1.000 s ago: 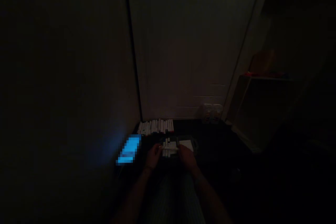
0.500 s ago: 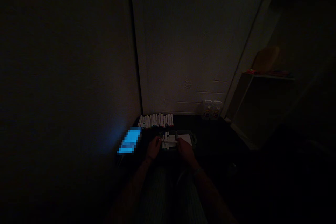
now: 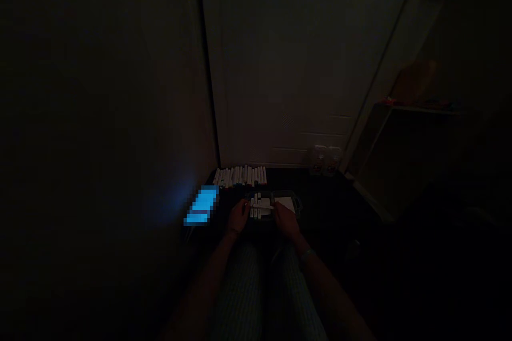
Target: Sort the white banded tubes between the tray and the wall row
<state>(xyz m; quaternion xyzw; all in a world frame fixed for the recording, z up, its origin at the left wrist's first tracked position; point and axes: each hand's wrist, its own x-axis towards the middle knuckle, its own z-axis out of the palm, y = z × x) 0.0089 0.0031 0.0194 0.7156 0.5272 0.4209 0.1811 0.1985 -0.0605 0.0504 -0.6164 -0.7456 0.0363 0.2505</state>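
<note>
Between my two hands a white marker [image 3: 262,206] is held level, one end in each hand. My left hand [image 3: 239,215] is closed on its left end, and my right hand [image 3: 285,218] pinches the right end. Below it lies an opened clear plastic case [image 3: 298,203]. Several white markers [image 3: 255,200] lie side by side in the left half of the case, and a white sheet [image 3: 284,203] covers part of the right half. The dim light hides the finer detail of my fingers.
A long row of white markers [image 3: 240,176] lies at the back left of the dark table [image 3: 332,202]. A glowing blurred screen [image 3: 202,205] stands at the left edge. Two clear packages [image 3: 325,161] stand by the wall, and a shelf unit [image 3: 420,108] is to the right.
The view has shifted slightly, so everything sits a little higher in the picture. Both hands still hold the marker over the case, in nearly the same pose.
</note>
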